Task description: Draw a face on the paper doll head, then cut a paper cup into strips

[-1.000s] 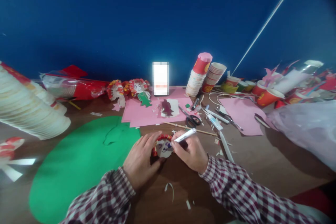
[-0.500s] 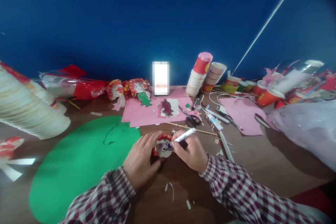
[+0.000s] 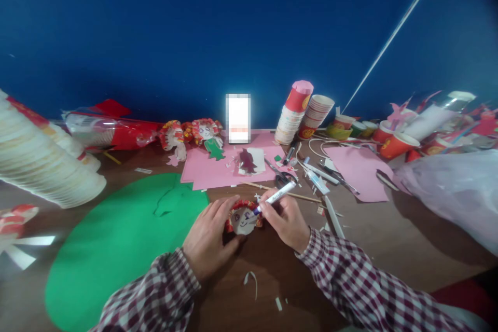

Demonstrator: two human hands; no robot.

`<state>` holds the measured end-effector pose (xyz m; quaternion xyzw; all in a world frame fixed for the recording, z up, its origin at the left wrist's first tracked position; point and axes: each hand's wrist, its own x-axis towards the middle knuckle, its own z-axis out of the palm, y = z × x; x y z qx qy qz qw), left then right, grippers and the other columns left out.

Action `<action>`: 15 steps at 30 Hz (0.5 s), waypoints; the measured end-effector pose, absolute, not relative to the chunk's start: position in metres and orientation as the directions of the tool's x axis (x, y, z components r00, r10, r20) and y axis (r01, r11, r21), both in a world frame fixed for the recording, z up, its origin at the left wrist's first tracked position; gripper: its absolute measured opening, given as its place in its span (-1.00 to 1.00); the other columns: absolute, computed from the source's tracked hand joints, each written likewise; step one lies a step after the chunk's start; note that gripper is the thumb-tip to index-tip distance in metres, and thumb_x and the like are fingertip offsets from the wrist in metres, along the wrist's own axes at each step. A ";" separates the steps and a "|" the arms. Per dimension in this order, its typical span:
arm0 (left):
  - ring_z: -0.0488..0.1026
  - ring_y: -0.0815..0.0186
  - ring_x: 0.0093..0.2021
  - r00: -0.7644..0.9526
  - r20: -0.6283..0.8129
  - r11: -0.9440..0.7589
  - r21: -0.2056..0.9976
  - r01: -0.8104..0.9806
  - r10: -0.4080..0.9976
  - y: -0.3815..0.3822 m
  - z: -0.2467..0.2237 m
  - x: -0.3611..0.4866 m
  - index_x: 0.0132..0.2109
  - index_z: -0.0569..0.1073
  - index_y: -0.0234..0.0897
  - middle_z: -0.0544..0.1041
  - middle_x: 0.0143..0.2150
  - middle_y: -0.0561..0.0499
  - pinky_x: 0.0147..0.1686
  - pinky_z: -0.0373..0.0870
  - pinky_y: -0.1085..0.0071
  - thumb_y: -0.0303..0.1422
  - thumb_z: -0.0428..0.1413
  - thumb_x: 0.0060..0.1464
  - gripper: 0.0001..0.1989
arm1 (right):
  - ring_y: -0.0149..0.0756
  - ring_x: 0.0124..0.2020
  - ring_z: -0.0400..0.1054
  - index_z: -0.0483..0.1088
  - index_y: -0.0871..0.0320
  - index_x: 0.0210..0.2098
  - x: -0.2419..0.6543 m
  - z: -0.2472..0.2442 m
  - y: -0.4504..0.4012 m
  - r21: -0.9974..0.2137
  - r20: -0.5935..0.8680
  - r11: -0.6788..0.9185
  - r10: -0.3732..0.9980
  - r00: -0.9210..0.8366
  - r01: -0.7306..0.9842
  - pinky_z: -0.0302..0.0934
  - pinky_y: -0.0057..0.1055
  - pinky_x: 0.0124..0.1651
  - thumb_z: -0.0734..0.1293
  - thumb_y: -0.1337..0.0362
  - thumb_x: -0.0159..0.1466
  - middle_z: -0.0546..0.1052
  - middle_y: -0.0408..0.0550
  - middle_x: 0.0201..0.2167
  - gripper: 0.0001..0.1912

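Observation:
A paper doll head point(image 3: 241, 224) with a drawn face and a curled red-and-yellow rim lies on the brown table in front of me. My left hand point(image 3: 210, 228) grips it along its left edge, fingers over the top and thumb below. Between the fingers of my right hand point(image 3: 286, 218) is a white acrylic marker point(image 3: 276, 197). Its dark tip points down at the face, by the eye on the right; I cannot tell whether it touches. Eyes and a smiling mouth show on the white disc.
Left of my hands lies a large green paper sheet point(image 3: 116, 249). Beyond are pink paper point(image 3: 210, 179), scissors point(image 3: 286, 176), a thin wooden stick point(image 3: 307, 197) and finished-looking dolls point(image 3: 206, 132). Stacked paper cups point(image 3: 288, 124) lean near the blue wall; a plastic bag point(image 3: 455, 187) lies right.
My right hand has drawn back slightly to the right with the marker, uncovering more of the drawn face and the rim's right side. My left hand stays on the doll head.

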<state>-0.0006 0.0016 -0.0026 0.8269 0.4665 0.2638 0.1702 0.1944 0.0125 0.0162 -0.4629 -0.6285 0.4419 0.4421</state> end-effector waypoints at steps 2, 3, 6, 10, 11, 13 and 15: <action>0.28 0.11 0.03 0.421 0.272 -0.500 0.526 0.688 0.865 0.001 -0.003 -0.001 0.18 0.09 -0.21 0.34 0.06 -0.12 0.01 0.25 0.11 -0.33 0.12 -0.07 -0.34 | -0.47 -0.61 0.21 0.28 0.17 -0.44 0.195 0.015 0.016 -0.983 0.130 0.144 0.984 -0.121 0.117 0.13 -0.54 -0.55 0.24 0.21 0.22 0.32 -0.21 -0.63 -0.82; 0.28 0.12 0.04 0.417 0.272 -0.497 0.525 0.691 0.867 0.001 -0.003 -0.001 0.18 0.09 -0.22 0.33 0.07 -0.13 0.02 0.25 0.12 -0.32 0.13 -0.08 -0.34 | -0.48 -0.62 0.18 0.27 0.18 -0.46 0.196 0.014 0.018 -0.988 0.120 0.127 0.989 -0.090 0.088 0.11 -0.55 -0.56 0.25 0.18 0.21 0.29 -0.22 -0.64 -0.80; 0.27 0.12 0.05 0.405 0.283 -0.494 0.524 0.694 0.870 0.001 -0.003 -0.001 0.18 0.09 -0.21 0.32 0.08 -0.13 0.02 0.25 0.12 -0.31 0.13 -0.08 -0.33 | -0.52 -0.65 0.09 0.27 0.18 -0.48 0.197 0.012 0.022 -0.996 0.090 0.090 0.996 -0.025 0.017 0.02 -0.58 -0.62 0.26 0.11 0.19 0.24 -0.24 -0.67 -0.73; 0.27 0.11 0.06 0.409 0.295 -0.504 0.513 0.695 0.864 0.002 -0.004 -0.001 0.19 0.07 -0.21 0.32 0.08 -0.14 0.02 0.25 0.10 -0.30 0.13 -0.07 -0.32 | -0.54 -0.67 0.03 0.25 0.18 -0.53 0.198 0.012 0.024 -0.998 0.053 0.053 0.999 0.012 -0.032 -0.09 -0.59 -0.66 0.28 0.06 0.16 0.23 -0.25 -0.69 -0.68; 0.27 0.10 0.05 0.413 0.298 -0.510 0.509 0.694 0.860 0.002 -0.004 -0.001 0.20 0.07 -0.21 0.32 0.08 -0.14 0.02 0.25 0.10 -0.30 0.14 -0.08 -0.31 | -0.54 -0.67 0.03 0.25 0.18 -0.53 0.198 0.013 0.024 -0.998 0.049 0.050 0.999 0.015 -0.041 -0.10 -0.58 -0.66 0.29 0.05 0.15 0.22 -0.25 -0.69 -0.67; 0.28 0.10 0.05 0.420 0.305 -0.519 0.501 0.693 0.855 0.002 -0.003 -0.001 0.20 0.07 -0.22 0.33 0.08 -0.15 0.02 0.25 0.11 -0.30 0.13 -0.08 -0.31 | -0.54 -0.68 0.02 0.25 0.19 -0.54 0.199 0.013 0.023 -0.997 0.054 0.055 0.998 0.019 -0.060 -0.11 -0.58 -0.66 0.29 0.05 0.15 0.22 -0.26 -0.70 -0.67; 0.29 0.11 0.05 0.423 0.305 -0.522 0.495 0.695 0.853 0.002 -0.002 -0.001 0.20 0.08 -0.23 0.34 0.07 -0.15 0.01 0.26 0.13 -0.30 0.12 -0.07 -0.32 | -0.54 -0.67 0.02 0.26 0.19 -0.54 0.199 0.013 0.024 -0.995 0.066 0.068 0.997 0.026 -0.070 -0.11 -0.58 -0.66 0.29 0.06 0.15 0.22 -0.26 -0.70 -0.67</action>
